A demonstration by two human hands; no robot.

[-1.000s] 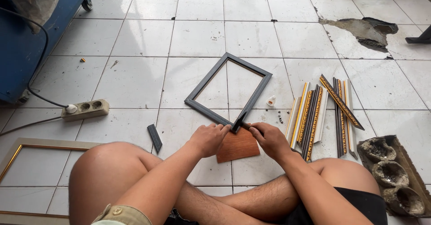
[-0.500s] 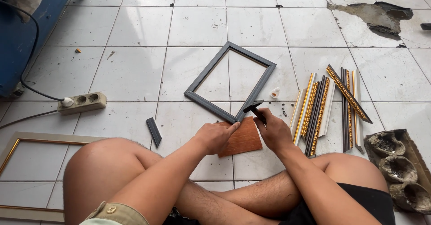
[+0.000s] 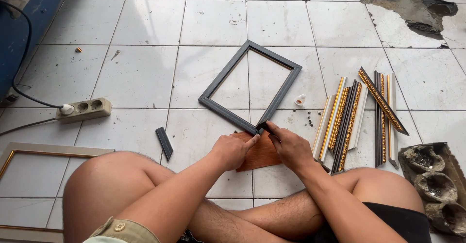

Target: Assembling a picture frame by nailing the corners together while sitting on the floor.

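Frame (image 3: 250, 85) lies on white floor tiles (image 3: 141, 73); left hand (image 3: 232, 151) and right hand (image 3: 290, 147) pinch its near corner over a wooden block (image 3: 262, 154).

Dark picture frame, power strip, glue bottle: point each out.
dark picture frame (image 3: 228, 75): head view, on its upper-left rail.
power strip (image 3: 85, 109): head view, middle of its socket face.
glue bottle (image 3: 300, 99): head view, on its small white body.

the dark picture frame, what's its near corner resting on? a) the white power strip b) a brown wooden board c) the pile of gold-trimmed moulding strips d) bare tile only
b: the near corner of the dark picture frame lies on the brown wooden board, with the left hand and right hand pressed together at that corner.
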